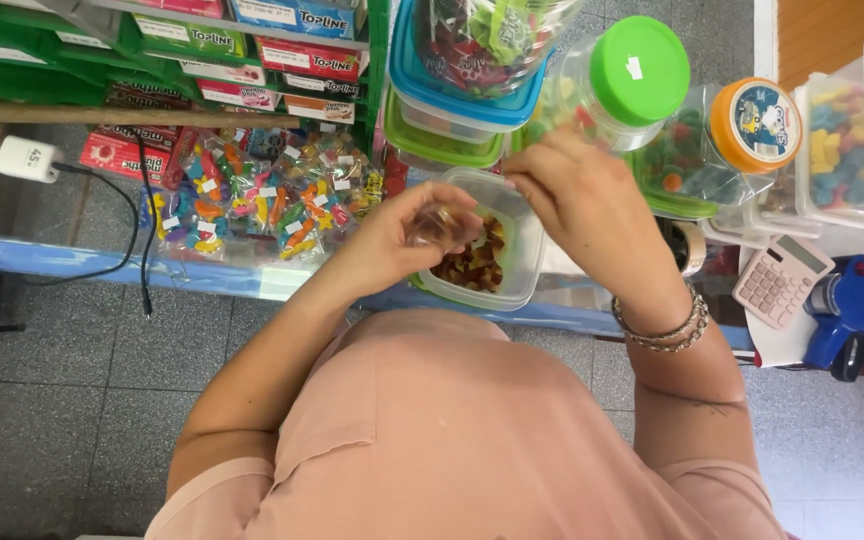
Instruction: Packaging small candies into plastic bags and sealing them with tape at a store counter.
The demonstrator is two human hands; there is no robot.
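Pink shirt fabric [452, 430] fills the bottom of the view, closest to the lens, with both bare forearms reaching forward from it. A small clear plastic bag [440, 226] is pinched in the left hand [392, 245], fingers curled around it, right above an open clear tub [520, 262] of red and yellow gummy sweets [472, 262]. That tub sits at the near edge of the blue counter [42, 262]. The right hand [577, 195] is held just beside the bag, over the tub's far rim, fingers bent down and drawn together; whether a sweet is pinched in them can't be made out. Silver bracelets [664, 330] are worn on that wrist.

Further out, a pile of little packed candy bags [262, 195] is spread to the left. Stacked lidded tubs [452, 110] and a green-lidded jar [622, 80] are lined up behind the hands, with an orange-lidded jar [747, 130] next along. Off to the right, a pink calculator [780, 280] and a blue price gun [852, 310] are parked side by side. A white charger [27, 158] with a black cable is lying far left.
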